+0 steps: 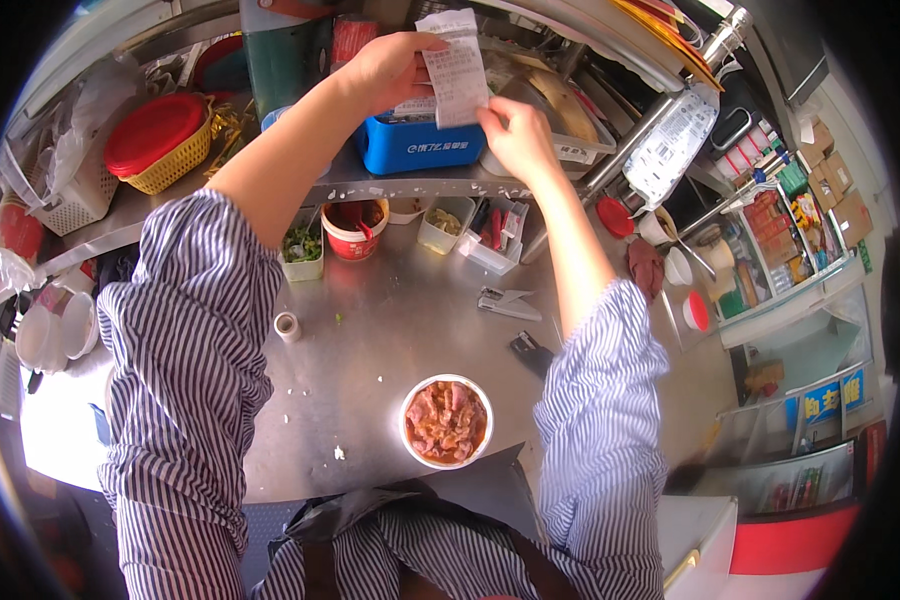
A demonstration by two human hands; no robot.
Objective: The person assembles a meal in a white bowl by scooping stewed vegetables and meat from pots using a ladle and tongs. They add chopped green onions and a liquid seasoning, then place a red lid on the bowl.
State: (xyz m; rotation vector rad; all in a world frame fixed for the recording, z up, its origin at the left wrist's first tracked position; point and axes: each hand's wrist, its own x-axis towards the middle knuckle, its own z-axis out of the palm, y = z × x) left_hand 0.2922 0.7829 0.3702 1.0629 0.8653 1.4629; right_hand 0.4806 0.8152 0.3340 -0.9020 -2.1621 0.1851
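Note:
A printed paper receipt [457,75] is stretched out above the shelf. My left hand [395,75] pinches its upper left side, and my right hand [518,138] pinches its lower right corner. Just below the receipt, a blue box [420,147] stands on the shelf; more printed paper shows at its top, partly behind the receipt. On the metal counter near my body sits a round white tub [406,445] filled with pieces of meat in reddish sauce [448,420].
Under the shelf [410,187] stand a red-sauce bucket [352,243], a container of chopped greens [301,248] and a pale tub [444,228]. A stapler [509,303] and a paper roll [287,326] lie on the counter [370,345]. At left is a red-lidded yellow basket [170,160].

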